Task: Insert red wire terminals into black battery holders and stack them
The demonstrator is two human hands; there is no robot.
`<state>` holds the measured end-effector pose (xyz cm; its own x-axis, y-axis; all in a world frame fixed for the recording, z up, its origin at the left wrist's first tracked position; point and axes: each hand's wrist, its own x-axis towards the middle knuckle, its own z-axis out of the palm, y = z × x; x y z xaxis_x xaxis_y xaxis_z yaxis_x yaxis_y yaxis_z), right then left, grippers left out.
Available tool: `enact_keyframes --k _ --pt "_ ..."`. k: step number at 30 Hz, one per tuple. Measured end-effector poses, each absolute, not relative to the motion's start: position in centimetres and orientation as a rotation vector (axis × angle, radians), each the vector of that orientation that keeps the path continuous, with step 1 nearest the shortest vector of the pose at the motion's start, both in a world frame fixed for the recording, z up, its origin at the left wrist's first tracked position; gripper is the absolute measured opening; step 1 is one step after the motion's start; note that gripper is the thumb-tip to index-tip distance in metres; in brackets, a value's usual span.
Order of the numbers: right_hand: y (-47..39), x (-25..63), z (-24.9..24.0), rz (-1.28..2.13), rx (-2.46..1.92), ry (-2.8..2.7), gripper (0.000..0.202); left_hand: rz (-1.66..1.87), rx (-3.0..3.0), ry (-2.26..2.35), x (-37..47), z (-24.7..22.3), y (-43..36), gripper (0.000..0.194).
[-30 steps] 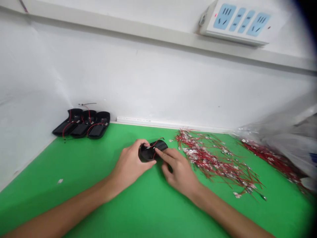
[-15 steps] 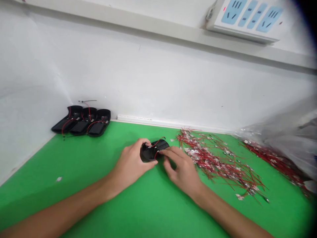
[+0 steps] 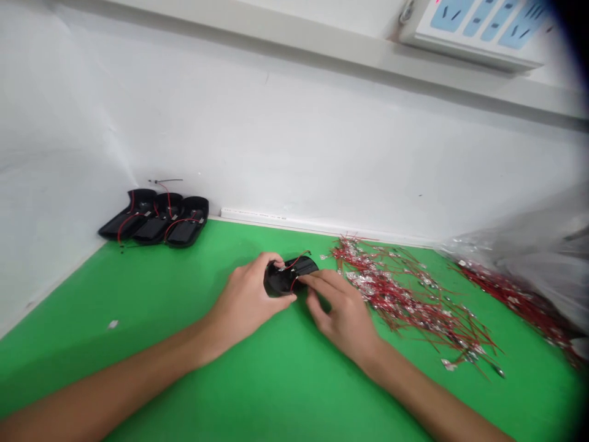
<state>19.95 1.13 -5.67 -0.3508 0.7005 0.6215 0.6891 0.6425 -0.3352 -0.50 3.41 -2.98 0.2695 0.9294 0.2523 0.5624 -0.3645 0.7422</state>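
Your two bare hands meet over the middle of a green tabletop (image 3: 207, 393), working at a small black shell (image 3: 279, 283), an open, hollow housing with its inside facing up. Your left hand (image 3: 251, 294) is curved in a C around the shell's rounded end, fingers at the far rim and thumb at the near one, gripping it. Your right hand (image 3: 345, 313) is half open, its thumb apart from the forefinger; the forefinger's tip touches inside the shell near its middle. Whether it also has hold of a wire, you cannot tell. Inside the shell are a thin red wire (image 3: 297, 261), which arcs out past the far rim, and small pale parts too small to make out.

At the far left, against the wall, three black shells (image 3: 184, 233) sit side by side, open side up, each with red wire and small pale pieces inside. Some of their wires loop over the rims.

To the right of your hands, a loose heap of red wires (image 3: 396, 294) with silvery and white ends spreads over the tabletop. Farther right lies a clear plastic bag (image 3: 547, 264), with a bundle of more red wires (image 3: 515, 298) along its near side; whether they are inside it is unclear. A small white scrap (image 3: 113, 324) lies to the left, and a socket box (image 3: 483, 49) is at the upper right.
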Motion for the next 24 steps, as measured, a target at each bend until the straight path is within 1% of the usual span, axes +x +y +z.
enact_keyframes --k 6,11,19,24 --pt "1.4 20.3 -5.8 -0.120 -1.060 -2.220 0.028 0.926 2.024 1.348 -0.4 -2.9 3.5 0.049" --pt "1.6 20.6 -5.7 -0.160 -1.051 -2.258 0.029 0.926 2.012 1.349 -0.4 -2.9 3.4 0.049" --pt "1.7 20.8 -5.8 -0.110 -1.045 -2.272 0.034 0.931 2.009 1.329 -0.3 -3.1 3.6 0.050" --pt "2.2 21.2 -5.0 0.072 -1.036 -2.170 0.030 0.876 2.059 1.239 -1.4 -2.9 4.1 0.050"
